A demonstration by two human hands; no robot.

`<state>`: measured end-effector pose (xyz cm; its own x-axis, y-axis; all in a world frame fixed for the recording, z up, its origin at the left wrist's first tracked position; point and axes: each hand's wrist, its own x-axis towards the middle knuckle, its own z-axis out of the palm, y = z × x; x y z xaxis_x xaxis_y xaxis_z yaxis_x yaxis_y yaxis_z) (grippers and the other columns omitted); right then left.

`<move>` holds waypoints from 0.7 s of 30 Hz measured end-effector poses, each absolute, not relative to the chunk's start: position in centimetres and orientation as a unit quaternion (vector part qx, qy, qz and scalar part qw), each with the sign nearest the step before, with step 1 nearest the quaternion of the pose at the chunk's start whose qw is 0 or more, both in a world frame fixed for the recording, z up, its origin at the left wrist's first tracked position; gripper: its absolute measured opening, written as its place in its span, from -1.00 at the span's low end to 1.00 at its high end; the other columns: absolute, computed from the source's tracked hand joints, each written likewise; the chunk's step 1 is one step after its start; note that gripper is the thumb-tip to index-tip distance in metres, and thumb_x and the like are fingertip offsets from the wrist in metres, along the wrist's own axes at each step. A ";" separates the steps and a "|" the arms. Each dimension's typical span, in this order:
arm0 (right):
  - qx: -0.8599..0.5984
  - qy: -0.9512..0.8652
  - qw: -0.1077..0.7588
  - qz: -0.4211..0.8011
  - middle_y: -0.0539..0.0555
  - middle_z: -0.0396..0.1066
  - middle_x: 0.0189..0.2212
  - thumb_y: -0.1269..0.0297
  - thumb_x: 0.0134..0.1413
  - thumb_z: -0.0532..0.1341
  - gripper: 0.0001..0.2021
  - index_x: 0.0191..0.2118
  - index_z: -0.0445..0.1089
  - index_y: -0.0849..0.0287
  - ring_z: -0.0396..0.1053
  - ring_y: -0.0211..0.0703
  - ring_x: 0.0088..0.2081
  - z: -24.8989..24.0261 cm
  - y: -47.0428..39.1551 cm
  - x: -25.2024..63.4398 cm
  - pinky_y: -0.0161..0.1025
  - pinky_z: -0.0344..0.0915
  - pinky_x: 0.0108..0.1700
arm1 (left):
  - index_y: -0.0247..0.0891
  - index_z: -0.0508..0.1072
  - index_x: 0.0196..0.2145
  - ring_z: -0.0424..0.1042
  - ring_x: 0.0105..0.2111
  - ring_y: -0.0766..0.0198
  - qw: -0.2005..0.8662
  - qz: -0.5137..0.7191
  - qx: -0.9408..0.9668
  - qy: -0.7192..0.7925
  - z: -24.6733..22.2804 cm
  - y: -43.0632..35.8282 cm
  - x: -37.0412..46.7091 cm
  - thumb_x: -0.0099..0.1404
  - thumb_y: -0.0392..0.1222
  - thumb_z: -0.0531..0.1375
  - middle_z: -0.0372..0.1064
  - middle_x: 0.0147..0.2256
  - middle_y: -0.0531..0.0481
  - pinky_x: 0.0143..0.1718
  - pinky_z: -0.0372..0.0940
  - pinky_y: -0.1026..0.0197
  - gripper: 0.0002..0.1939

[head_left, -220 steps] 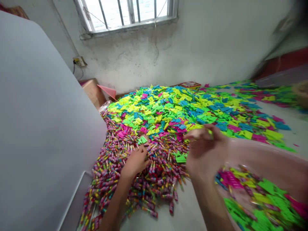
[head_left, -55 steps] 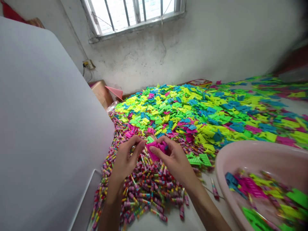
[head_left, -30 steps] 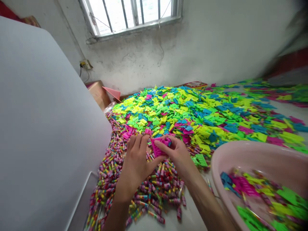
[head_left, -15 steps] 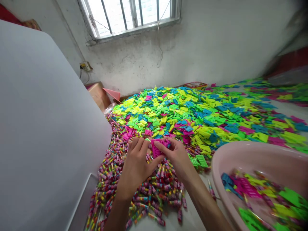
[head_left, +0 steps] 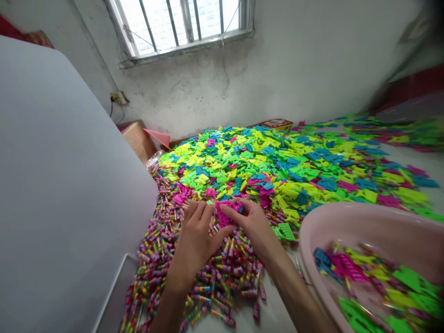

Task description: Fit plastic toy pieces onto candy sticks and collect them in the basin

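Note:
A bright pink slotted plastic piece (head_left: 223, 216) is between my two hands, above a heap of small candy-coloured tubes (head_left: 222, 266) with striped wrappers. My right hand (head_left: 252, 224) grips its right side, thumb across the front face. A small blue bit shows at the right fingers; I cannot tell what it is. My left hand (head_left: 194, 236) is closed with fingers bent, its thumb reaching to the lower edge of the pink piece. The left fingertips are hidden. A bit of light green shows just beyond the left fingers.
Behind the tubes rises a large pile of yellow, green, blue and pink plastic pieces (head_left: 243, 162). A pale pink basin (head_left: 308, 245) with mixed pieces and tubes stands at right. A white panel (head_left: 69, 185) borders the left. Beyond is a wall with a barred window (head_left: 180, 27).
The whole view has shifted slightly, so the surroundings sit a little further left. Both hands keep nearly the same grip on the pink piece.

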<state>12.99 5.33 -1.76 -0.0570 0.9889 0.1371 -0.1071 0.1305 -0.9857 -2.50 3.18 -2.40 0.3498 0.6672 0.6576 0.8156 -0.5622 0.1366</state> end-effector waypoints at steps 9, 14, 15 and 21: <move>-0.437 -0.521 0.544 0.492 -0.04 0.36 -0.51 -0.01 -0.04 0.39 -0.67 -0.41 0.47 0.19 0.23 -0.21 -0.44 -1.9 5.2 12.9 -0.27 0.15 -0.36 | -0.19 0.26 -0.22 0.30 -0.18 0.09 0.112 -0.339 -0.815 -0.456 -2.3 3.0 -2.3 0.39 -0.15 0.20 0.34 -0.25 -0.04 -0.11 0.28 0.03 -0.85; -0.430 -0.521 0.550 0.491 -0.01 0.39 -0.48 -0.01 -0.01 0.37 -0.68 -0.39 0.49 0.18 0.27 -0.18 -0.41 -1.9 5.3 12.8 -0.26 0.20 -0.34 | -0.20 0.30 -0.16 0.33 -0.16 0.06 0.109 -0.344 -0.803 -0.475 -2.4 3.1 -2.2 0.37 -0.14 0.24 0.36 -0.23 -0.06 -0.09 0.29 0.00 -0.82; -0.431 -0.523 0.550 0.488 -0.01 0.39 -0.48 -0.02 -0.03 0.38 -0.67 -0.40 0.49 0.18 0.27 -0.19 -0.41 -1.9 5.3 12.8 -0.27 0.20 -0.34 | -0.20 0.31 -0.15 0.33 -0.16 0.05 0.106 -0.348 -0.800 -0.477 -2.3 3.1 -2.2 0.36 -0.13 0.24 0.36 -0.23 -0.07 -0.09 0.29 -0.01 -0.81; -0.382 -0.498 0.528 0.573 0.00 0.45 -0.47 -0.07 -0.15 0.45 -0.59 -0.34 0.51 0.18 0.37 -0.15 -0.42 -1.4 5.4 13.8 -0.23 0.38 -0.36 | -0.22 0.25 0.18 0.34 0.00 0.05 0.018 -0.329 -0.834 -0.442 -1.6 2.6 -2.6 0.49 -0.21 0.05 0.40 -0.02 -0.16 0.08 0.26 -0.07 -0.65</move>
<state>13.76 5.40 -1.42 -0.1510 0.9846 0.0881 -0.2246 0.0526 -0.9730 -2.60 2.65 -1.59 0.3932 0.7261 0.5640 0.7496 -0.6084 0.2607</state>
